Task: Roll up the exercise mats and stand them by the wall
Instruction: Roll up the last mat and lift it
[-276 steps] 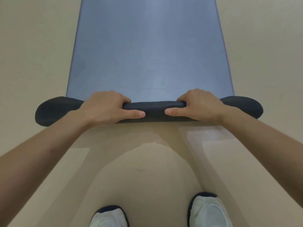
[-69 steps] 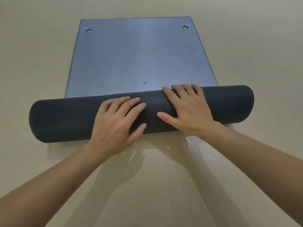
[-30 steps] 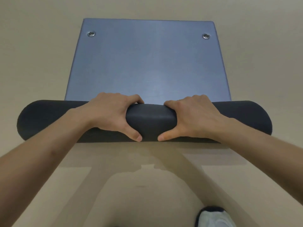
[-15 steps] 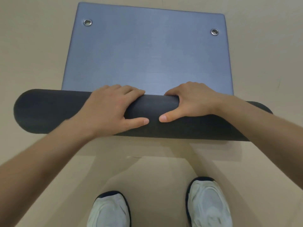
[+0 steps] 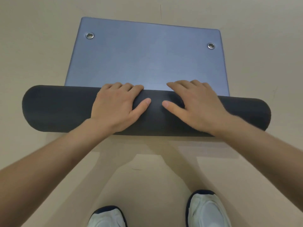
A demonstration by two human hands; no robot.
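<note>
Our left hand (image 5: 114,108) and right hand (image 5: 196,108) press open-palmed atop the roll (image 5: 57,108); uneven pushing skews it across the mat (image 5: 147,59) beyond.

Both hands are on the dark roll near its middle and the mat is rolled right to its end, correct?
Not to its end: the head view shows a flat blue stretch of mat beyond the roll, two eyelets showing. The left hand and right hand are near its middle.
</note>
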